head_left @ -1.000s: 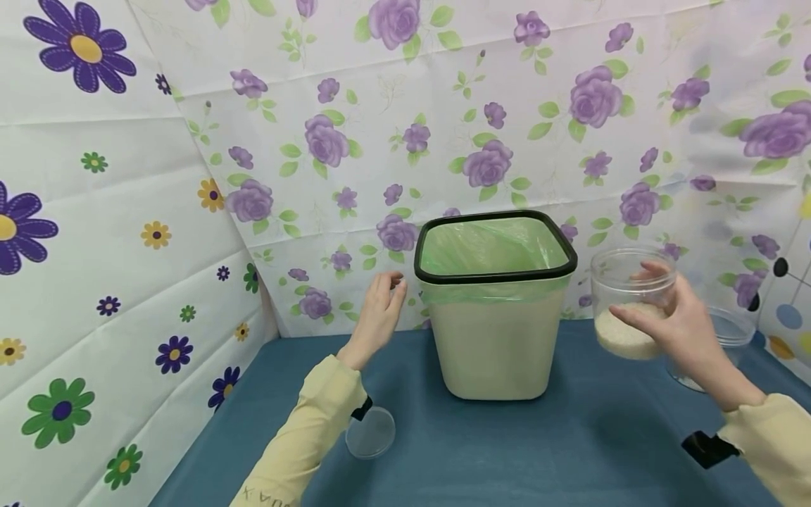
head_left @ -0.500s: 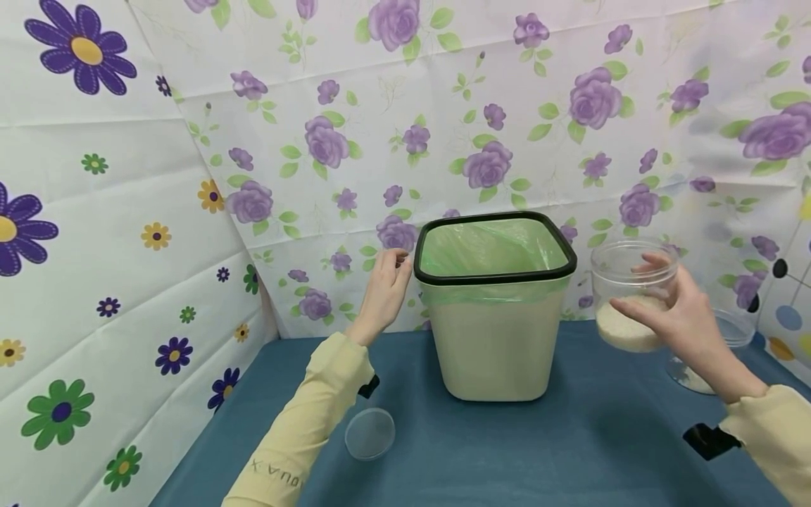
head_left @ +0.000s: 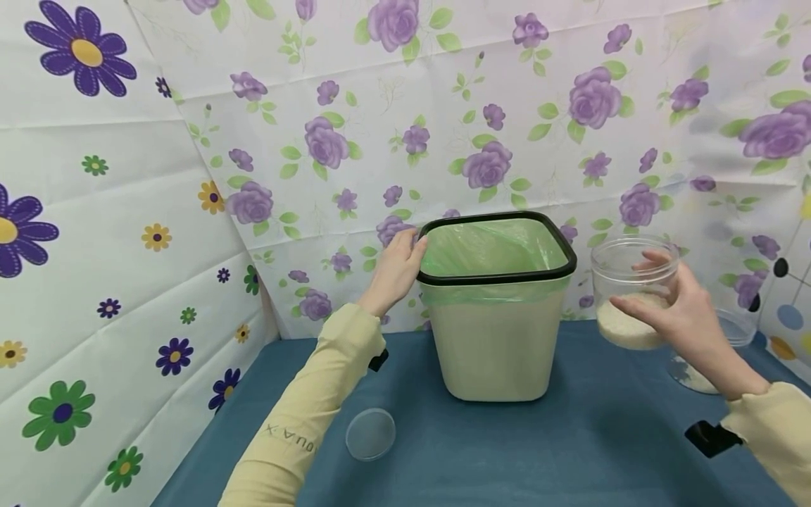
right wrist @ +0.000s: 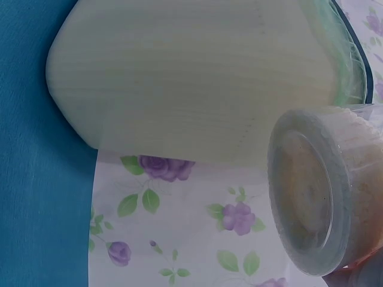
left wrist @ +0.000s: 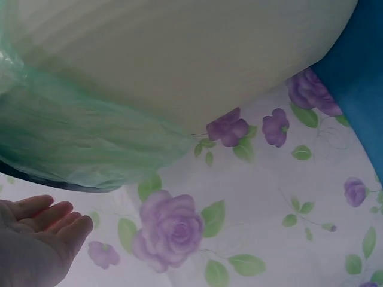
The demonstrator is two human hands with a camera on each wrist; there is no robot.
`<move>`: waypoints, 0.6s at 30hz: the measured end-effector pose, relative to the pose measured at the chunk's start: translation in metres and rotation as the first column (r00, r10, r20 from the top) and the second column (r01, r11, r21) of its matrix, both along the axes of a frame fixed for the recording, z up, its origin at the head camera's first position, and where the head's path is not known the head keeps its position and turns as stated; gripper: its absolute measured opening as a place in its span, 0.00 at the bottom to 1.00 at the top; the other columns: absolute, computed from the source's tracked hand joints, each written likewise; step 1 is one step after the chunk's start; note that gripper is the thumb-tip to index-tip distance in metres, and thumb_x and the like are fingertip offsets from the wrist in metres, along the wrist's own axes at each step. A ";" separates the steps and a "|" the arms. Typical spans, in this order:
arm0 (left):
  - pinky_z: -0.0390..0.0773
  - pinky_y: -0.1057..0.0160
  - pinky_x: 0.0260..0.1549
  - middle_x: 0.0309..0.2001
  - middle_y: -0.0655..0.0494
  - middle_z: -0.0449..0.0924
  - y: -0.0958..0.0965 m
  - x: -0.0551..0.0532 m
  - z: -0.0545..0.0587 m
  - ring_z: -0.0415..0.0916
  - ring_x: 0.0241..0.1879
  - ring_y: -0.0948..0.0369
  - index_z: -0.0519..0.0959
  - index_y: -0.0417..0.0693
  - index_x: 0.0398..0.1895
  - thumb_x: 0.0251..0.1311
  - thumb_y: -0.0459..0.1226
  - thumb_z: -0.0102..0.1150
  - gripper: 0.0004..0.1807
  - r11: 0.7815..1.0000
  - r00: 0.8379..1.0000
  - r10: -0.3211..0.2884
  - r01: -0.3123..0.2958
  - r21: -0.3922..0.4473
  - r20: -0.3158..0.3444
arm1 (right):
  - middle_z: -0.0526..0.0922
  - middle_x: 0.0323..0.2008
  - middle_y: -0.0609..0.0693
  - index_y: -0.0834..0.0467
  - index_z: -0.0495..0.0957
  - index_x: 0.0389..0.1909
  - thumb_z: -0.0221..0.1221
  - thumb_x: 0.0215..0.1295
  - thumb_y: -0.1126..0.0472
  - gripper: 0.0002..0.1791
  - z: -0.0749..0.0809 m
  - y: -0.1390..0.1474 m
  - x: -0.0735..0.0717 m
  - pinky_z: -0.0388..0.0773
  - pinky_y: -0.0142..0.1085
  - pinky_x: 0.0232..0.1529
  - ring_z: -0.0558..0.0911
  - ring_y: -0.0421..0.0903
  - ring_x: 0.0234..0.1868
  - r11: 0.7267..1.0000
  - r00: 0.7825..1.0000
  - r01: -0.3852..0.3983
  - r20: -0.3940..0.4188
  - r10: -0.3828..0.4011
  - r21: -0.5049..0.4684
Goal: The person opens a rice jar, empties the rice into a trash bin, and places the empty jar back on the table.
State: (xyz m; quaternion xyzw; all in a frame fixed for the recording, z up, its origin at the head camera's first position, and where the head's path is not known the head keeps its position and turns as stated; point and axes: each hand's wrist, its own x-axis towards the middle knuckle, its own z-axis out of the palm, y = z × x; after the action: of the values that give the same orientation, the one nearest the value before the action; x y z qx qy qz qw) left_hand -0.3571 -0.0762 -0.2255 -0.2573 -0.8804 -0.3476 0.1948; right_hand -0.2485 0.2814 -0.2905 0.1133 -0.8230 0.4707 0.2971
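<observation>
A cream trash can (head_left: 497, 348) with a black rim and a green plastic liner (head_left: 494, 246) stands upright at mid table. My left hand (head_left: 394, 271) is at the left side of its rim, fingers fairly straight and holding nothing. In the left wrist view the left hand (left wrist: 39, 239) lies close to the rim; I cannot tell whether they touch. To the right of the can, my right hand (head_left: 687, 324) grips a clear round jar (head_left: 611, 278) above the table. White grains resembling rice (head_left: 624, 325) fill its lower part. The right wrist view shows the jar's base (right wrist: 308, 191).
A second clear jar (head_left: 740, 327) stands behind the right forearm, with a little white material at its bottom. A clear round lid (head_left: 370, 434) lies on the blue tabletop (head_left: 494, 458) near the left forearm. Flowered sheets (head_left: 380, 176) hang behind and at the sides.
My left hand has moved up and right to the trash can's rim. The right hand has raised the jar slightly. Can and lid have stayed in place.
</observation>
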 end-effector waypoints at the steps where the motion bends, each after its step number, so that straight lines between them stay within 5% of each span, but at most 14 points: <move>1: 0.57 0.58 0.56 0.61 0.42 0.58 0.001 -0.001 0.001 0.57 0.59 0.52 0.58 0.33 0.63 0.70 0.48 0.31 0.29 1.000 1.000 -0.004 0.004 -0.011 0.016 | 0.64 0.52 0.47 0.51 0.55 0.65 0.64 0.53 0.63 0.40 0.000 0.000 0.000 0.58 0.39 0.55 0.64 0.36 0.50 1.000 1.000 -0.002 0.003 0.002 -0.002; 6: 0.53 0.59 0.58 0.63 0.40 0.56 0.007 -0.004 0.008 0.52 0.63 0.52 0.57 0.30 0.63 0.70 0.45 0.31 0.29 0.996 0.998 0.003 0.003 -0.089 0.063 | 0.64 0.51 0.47 0.52 0.55 0.65 0.64 0.54 0.63 0.40 -0.001 0.000 0.000 0.60 0.31 0.53 0.65 0.36 0.50 1.000 1.000 -0.005 0.004 0.005 -0.002; 10: 0.44 0.61 0.60 0.67 0.41 0.46 0.010 -0.006 0.012 0.43 0.66 0.52 0.51 0.30 0.66 0.70 0.44 0.30 0.29 0.987 0.982 0.038 -0.009 -0.157 0.184 | 0.65 0.51 0.46 0.51 0.55 0.65 0.64 0.53 0.64 0.40 -0.001 0.000 0.000 0.61 0.24 0.48 0.65 0.35 0.50 1.000 1.000 -0.006 -0.001 0.006 -0.003; 18: 0.38 0.64 0.60 0.68 0.42 0.39 0.013 -0.009 0.012 0.34 0.66 0.56 0.46 0.32 0.67 0.67 0.37 0.30 0.28 0.973 0.962 0.055 0.009 -0.232 0.269 | 0.64 0.52 0.49 0.51 0.55 0.65 0.63 0.54 0.65 0.39 -0.001 0.004 0.000 0.61 0.28 0.48 0.65 0.37 0.50 1.000 1.000 -0.021 0.002 0.021 0.001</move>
State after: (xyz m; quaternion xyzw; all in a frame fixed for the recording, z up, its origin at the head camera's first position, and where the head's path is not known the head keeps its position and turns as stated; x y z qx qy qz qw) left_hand -0.3664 -0.0635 -0.2130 -0.2174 -0.9361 -0.2729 0.0441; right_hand -0.2488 0.2851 -0.2914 0.1216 -0.8223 0.4736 0.2912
